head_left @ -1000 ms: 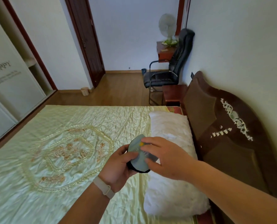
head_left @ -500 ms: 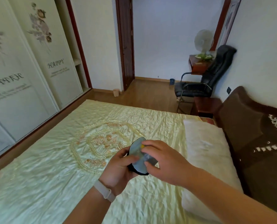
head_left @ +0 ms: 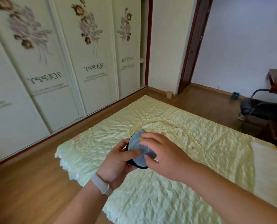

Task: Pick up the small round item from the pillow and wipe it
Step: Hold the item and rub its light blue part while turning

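Wardrobe doors, floral, lettered "HAPPY": far beyond the hands, upper left; out of frame a second ago, now filling the left side as the view swings away from the headboard. Bedspread, pale green satin, embroidered: directly beneath both hands. Pillow, white: well off to the right of the hands, only an edge showing. Left hand, wristband on wrist: closed around the dark rim of the small round item. Right hand: fingers pressing a grey-blue cloth onto the item's face. Item off the pillow, held between the hands as before; wiping judged under way, pickup done.
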`<state>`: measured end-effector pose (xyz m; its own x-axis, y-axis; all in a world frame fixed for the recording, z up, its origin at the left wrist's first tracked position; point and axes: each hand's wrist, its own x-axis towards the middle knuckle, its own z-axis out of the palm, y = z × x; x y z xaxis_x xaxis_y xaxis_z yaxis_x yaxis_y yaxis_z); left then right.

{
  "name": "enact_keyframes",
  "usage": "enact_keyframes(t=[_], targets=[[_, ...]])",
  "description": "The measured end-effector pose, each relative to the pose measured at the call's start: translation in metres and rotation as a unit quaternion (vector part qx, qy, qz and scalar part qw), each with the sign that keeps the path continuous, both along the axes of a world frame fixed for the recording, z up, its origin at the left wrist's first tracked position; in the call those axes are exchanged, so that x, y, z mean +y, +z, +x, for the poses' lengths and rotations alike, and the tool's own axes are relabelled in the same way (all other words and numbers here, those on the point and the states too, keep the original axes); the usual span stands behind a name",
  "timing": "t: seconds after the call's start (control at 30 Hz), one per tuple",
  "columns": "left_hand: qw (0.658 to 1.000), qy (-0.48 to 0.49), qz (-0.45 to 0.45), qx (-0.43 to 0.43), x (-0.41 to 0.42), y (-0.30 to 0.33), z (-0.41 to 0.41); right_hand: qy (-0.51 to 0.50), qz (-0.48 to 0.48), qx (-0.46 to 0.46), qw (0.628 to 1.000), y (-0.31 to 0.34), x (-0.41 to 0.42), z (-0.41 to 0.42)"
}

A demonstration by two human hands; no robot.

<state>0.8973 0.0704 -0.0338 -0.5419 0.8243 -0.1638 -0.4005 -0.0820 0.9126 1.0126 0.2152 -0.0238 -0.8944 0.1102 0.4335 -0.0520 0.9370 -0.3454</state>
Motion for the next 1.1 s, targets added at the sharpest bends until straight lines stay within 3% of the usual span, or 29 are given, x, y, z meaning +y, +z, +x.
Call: enact_keyframes(t=[0.4,1.1], targets=[[0.984,0.174,0.007,-0.044,-0.102,0.0,-0.082,0.156,0.011,0.01,0.988,0.0,-0.072,-0.13],[0.941,0.335,-0.009,-0.037,-0.129,0.002,-0.258,0.321,-0.034,0.025,0.946,-0.006,-0.089,-0.364]])
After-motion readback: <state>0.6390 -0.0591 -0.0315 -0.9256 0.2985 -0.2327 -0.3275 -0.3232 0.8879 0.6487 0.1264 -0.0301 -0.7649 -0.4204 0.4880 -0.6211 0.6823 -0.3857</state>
